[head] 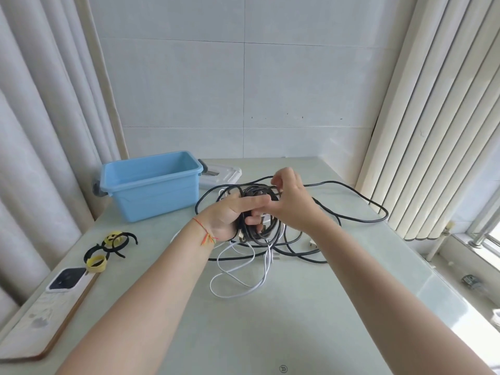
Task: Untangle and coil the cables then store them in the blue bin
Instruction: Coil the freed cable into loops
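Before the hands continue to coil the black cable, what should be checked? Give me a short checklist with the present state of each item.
1. Left hand grips the black coil: ok.
2. Right hand pinches a black strand: ok.
3. White cable free of the black coil: not ok, tangled together.
4. Blue bin open, ready: ok.
5. Cable ties at hand on the table: ok.
6. Black plug end located: cannot tell.
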`<state>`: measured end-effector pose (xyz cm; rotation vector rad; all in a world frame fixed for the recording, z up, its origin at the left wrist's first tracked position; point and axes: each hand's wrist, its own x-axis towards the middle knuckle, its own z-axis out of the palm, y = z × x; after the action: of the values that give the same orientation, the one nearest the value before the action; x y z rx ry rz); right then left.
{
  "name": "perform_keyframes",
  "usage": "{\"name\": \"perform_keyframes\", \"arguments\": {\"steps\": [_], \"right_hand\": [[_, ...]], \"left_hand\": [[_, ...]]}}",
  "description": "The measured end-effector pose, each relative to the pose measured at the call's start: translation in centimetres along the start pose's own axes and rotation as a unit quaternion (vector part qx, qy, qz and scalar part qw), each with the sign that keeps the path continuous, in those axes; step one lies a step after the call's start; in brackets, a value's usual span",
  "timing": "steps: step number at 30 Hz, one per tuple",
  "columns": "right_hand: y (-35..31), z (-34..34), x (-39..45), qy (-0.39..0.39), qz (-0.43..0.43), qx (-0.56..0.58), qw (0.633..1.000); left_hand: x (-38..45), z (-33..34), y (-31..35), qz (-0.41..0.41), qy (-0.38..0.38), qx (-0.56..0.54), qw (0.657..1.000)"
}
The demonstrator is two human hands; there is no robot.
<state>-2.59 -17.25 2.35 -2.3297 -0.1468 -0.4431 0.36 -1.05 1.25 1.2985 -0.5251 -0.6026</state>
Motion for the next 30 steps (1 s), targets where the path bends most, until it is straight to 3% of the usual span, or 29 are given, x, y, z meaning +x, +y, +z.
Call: {"name": "perform_keyframes", "arguments": {"steps": [2, 5, 7, 9, 12, 16, 18, 23, 26, 30], "right_hand": [[0.6, -0.2, -0.1, -0.087, 0.045, 0.149, 0.984], [1.9, -0.3, -0.2, -0.201, 0.052, 0.354, 0.912], [2.4, 0.0, -0.3, -0.292, 0.045, 0.394, 0.870], [2.5, 0.0, -0.3, -0.321, 0.075, 0.395, 0.858], [2.7, -0.2, -0.1, -0.284, 0.113, 0.422, 0.853], [2.2, 0.5, 0.0, -0.201, 0.114, 0.494, 0.838], [1.6, 1.5, 0.2, -0.144, 0.116, 0.533, 0.826], [-0.6, 2.5, 0.7, -0.082, 0.166, 0.564, 0.804], [-1.1, 3.5, 0.7, -0.075, 0.213, 0.512, 0.829], [-1.0, 5.0, 0.5, -0.015, 0.255, 0.458, 0.851]], "left_hand": [[-0.2, -0.1, -0.1, -0.009, -0.054, -0.037, 0.998], [-0.5, -0.5, -0.5, -0.035, -0.119, -0.145, 0.982], [-0.5, -1.0, -0.8, -0.044, -0.163, -0.196, 0.966], [-0.6, -1.4, -1.0, -0.049, -0.180, -0.208, 0.960], [-0.6, -2.0, -0.8, -0.058, -0.128, -0.185, 0.973], [0.2, -2.1, -0.5, -0.025, 0.079, -0.038, 0.996], [0.5, -1.8, -0.8, -0.005, 0.130, -0.062, 0.990], [-0.4, -2.1, -0.9, 0.003, 0.031, -0.187, 0.982], [-0.9, -2.9, -0.9, 0.009, -0.050, -0.145, 0.988], [-0.9, -2.0, -1.0, 0.017, -0.070, -0.196, 0.978]]}}
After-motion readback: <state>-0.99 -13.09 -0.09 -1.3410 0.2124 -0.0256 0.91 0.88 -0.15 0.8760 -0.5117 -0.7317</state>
